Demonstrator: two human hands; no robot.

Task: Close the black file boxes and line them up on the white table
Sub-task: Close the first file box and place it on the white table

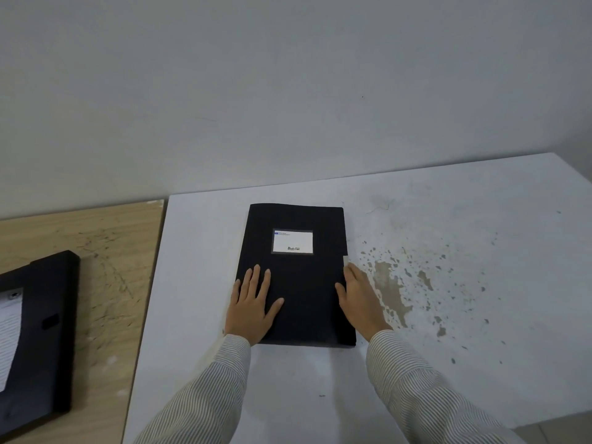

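A black file box (pixel 301 283) with a white label lies flat and closed in the middle of the white table (pixel 198 283). My left hand (pixel 253 302) rests flat on its lid near the left front corner, fingers spread. My right hand (pixel 360 299) lies against the box's right edge, fingers along the side by a small pale tab. A second black file box (pixel 48 334) lies on the wooden table (pixel 118 267) at the left; it looks open, with printed paper showing inside.
A pale grey wall stands behind both tables. The white table's right half is stained and chipped with brown patches (pixel 390 293). Its right front edge drops off at the lower right corner.
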